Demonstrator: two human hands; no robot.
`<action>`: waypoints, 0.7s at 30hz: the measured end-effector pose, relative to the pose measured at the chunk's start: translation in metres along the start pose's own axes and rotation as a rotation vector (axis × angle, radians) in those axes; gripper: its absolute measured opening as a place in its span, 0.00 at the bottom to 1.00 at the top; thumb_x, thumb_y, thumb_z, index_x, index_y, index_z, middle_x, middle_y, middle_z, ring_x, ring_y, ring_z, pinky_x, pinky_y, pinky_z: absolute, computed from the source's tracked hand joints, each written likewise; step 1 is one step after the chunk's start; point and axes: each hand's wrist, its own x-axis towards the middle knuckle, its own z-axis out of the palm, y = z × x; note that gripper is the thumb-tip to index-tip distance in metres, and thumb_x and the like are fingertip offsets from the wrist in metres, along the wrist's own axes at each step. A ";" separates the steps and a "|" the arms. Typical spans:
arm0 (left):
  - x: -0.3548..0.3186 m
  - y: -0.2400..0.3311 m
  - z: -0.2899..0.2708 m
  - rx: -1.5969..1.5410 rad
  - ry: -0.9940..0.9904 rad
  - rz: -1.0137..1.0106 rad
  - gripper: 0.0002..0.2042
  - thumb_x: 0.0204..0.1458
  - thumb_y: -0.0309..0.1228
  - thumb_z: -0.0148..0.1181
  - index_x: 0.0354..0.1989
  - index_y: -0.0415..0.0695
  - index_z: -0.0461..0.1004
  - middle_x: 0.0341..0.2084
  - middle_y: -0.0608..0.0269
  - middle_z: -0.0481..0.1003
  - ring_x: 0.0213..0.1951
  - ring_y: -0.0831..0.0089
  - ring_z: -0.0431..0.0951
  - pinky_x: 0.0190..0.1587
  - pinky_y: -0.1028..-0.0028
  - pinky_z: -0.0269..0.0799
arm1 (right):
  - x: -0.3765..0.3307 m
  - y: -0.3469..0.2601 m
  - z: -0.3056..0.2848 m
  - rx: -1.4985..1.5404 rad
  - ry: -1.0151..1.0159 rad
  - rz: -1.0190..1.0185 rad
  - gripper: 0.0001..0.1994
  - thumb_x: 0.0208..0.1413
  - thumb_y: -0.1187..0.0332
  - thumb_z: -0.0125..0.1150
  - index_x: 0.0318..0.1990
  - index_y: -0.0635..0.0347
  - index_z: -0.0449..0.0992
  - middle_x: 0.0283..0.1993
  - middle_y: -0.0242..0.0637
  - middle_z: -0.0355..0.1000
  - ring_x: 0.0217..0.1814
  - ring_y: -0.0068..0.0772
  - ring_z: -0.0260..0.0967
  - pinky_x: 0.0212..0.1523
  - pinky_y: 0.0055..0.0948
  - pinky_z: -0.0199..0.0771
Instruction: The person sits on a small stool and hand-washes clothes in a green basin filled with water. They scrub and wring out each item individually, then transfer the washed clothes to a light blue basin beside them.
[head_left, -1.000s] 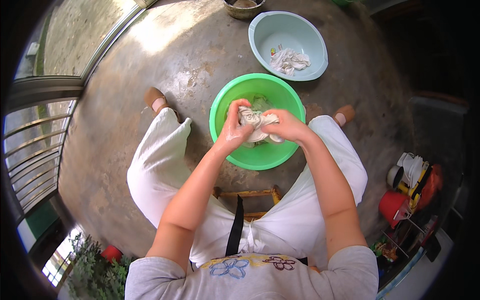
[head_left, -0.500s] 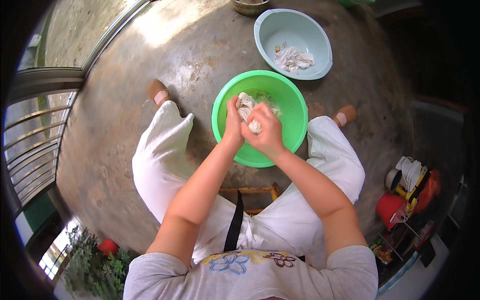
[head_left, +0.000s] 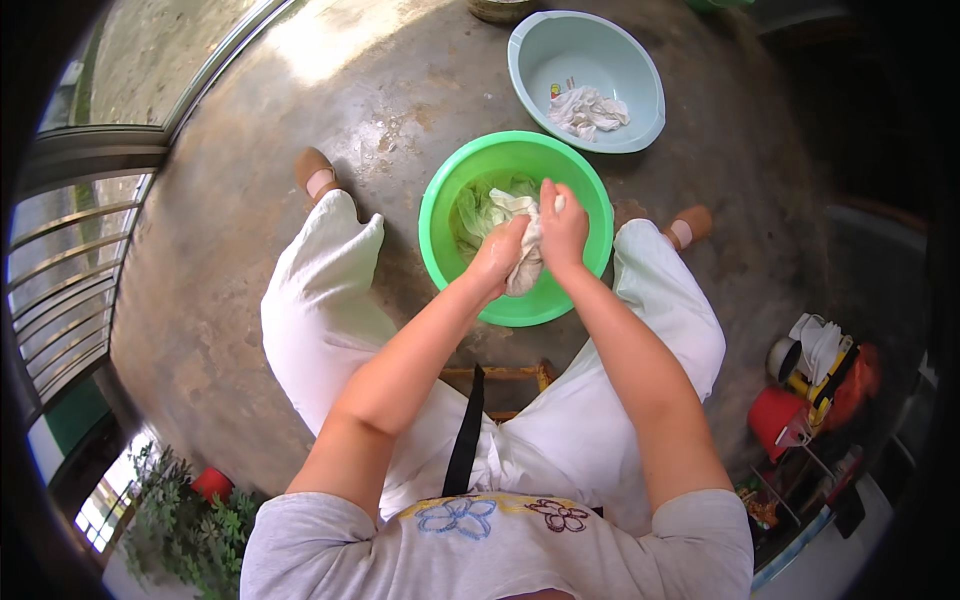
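A green basin (head_left: 432,235) stands on the floor between my feet, with water and pale fabric low inside it. Over it I grip a wet whitish cloth (head_left: 525,262) in both fists. My left hand (head_left: 497,255) is closed round the cloth's left side, and my right hand (head_left: 564,228) clutches its right side, a bit of it poking out by the thumb. Part of the cloth hangs below my fists, and another part trails toward the far left of the basin. My palms and the fabric inside them are hidden.
Touching or close behind the green basin is a pale blue basin (head_left: 640,85) with a crumpled white cloth (head_left: 588,112) in it. A wooden stool (head_left: 543,376) shows under me. At right are a red bucket (head_left: 778,420) and assorted items; a leafy plant (head_left: 185,520) stands lower left.
My hands have drawn apart from a pressed-together pose. The right hand has moved right and the left hand has turned over the cloth, which now stretches between them and hangs lower.
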 end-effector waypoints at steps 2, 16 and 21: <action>-0.008 0.017 0.002 0.298 -0.054 -0.066 0.20 0.62 0.45 0.42 0.45 0.39 0.70 0.36 0.60 0.74 0.32 0.77 0.73 0.33 0.75 0.70 | 0.011 0.010 -0.011 0.065 -0.087 0.072 0.13 0.55 0.58 0.59 0.29 0.61 0.75 0.26 0.42 0.68 0.32 0.42 0.70 0.31 0.40 0.67; -0.004 0.012 -0.021 0.698 0.287 0.548 0.18 0.59 0.43 0.49 0.44 0.39 0.74 0.53 0.59 0.60 0.55 0.70 0.63 0.56 0.69 0.60 | 0.009 0.016 -0.024 0.029 -0.493 0.027 0.16 0.44 0.78 0.60 0.43 0.61 0.69 0.45 0.42 0.71 0.45 0.37 0.71 0.44 0.33 0.69; 0.006 0.007 -0.044 -0.544 -0.123 -0.254 0.23 0.57 0.52 0.49 0.47 0.44 0.72 0.36 0.56 0.73 0.38 0.67 0.76 0.40 0.67 0.75 | -0.040 -0.042 -0.014 0.134 -0.427 -0.362 0.15 0.39 0.75 0.58 0.39 0.53 0.74 0.38 0.34 0.69 0.35 0.41 0.72 0.37 0.34 0.71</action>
